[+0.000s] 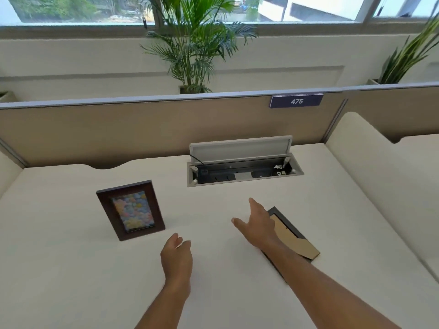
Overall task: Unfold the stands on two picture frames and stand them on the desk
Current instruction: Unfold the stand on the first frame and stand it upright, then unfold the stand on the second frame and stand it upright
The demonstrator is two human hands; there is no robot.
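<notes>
A dark brown picture frame (130,210) with a pastel picture stands upright on the white desk (71,269), left of centre. A second, black frame (292,233) lies face down to the right, its tan cardboard stand flat on its back. My right hand (257,222) hovers over the black frame's left part, fingers spread, and hides some of it. My left hand (177,257) is in the air near the desk's middle, right of the brown frame, with loosely curled fingers and nothing in it.
An open cable box (242,172) with a raised lid is set into the desk behind the hands. A beige partition (142,129) with a "475" sign (296,101) closes the back. A curved white divider (380,174) runs along the right side. Potted plants stand beyond.
</notes>
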